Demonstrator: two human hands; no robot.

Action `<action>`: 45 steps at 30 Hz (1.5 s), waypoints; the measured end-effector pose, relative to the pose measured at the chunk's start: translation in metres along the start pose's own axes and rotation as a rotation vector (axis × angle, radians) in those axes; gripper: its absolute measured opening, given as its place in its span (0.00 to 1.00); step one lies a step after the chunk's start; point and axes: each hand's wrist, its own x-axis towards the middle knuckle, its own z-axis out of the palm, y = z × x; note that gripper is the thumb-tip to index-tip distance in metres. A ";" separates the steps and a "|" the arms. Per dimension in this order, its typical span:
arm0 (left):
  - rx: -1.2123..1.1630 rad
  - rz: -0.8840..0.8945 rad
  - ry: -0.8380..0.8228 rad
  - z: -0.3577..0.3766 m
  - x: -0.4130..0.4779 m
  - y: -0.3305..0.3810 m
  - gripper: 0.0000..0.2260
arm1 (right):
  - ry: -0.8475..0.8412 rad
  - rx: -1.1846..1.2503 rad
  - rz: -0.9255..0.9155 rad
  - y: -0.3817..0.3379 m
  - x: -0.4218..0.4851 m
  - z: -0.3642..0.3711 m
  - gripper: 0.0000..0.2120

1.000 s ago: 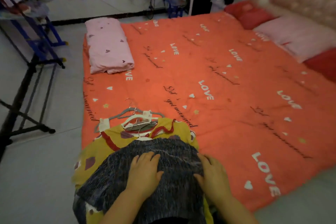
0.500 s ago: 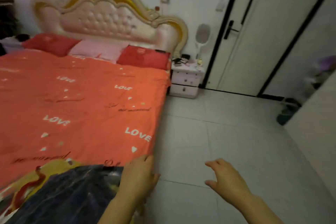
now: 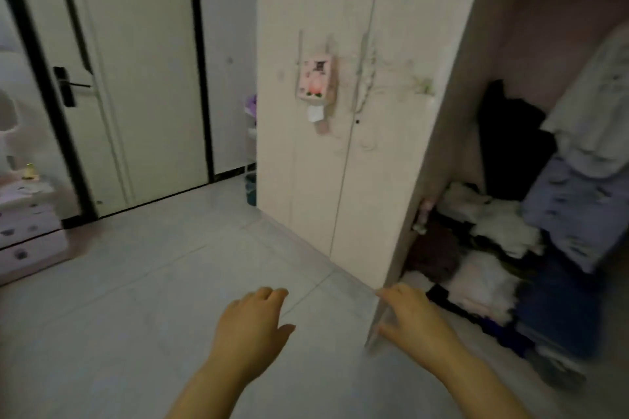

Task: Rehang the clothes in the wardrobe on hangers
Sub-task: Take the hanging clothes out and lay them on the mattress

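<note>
Dim, soft, motion-blurred wide-angle view

Pale tiled floor (image 3: 129,289), white door (image 3: 149,71)

A pale tiled floor (image 3: 143,309) carries the room's furniture. A white wardrobe (image 3: 340,163) stands on it at centre and a drawered nightstand (image 3: 27,235) at the far left edge. A dark container (image 3: 251,189), blurred and partly hidden, sits just beside the wardrobe's left side. In the wardrobe's open right bay, clothes (image 3: 483,269) lie heaped on the bottom, with white fluffy pieces, a dark brown one, and blue and black fabric reaching the front edge.
</note>
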 end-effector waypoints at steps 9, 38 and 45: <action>-0.029 0.442 -0.022 0.036 0.161 0.261 0.22 | 0.150 -0.061 0.380 0.243 -0.038 -0.094 0.26; -0.134 0.877 0.172 0.056 0.672 0.670 0.24 | 0.477 -0.260 0.513 0.668 0.214 -0.370 0.25; -0.167 0.807 0.300 0.022 0.764 0.754 0.26 | 0.573 -0.381 0.392 0.752 0.288 -0.464 0.28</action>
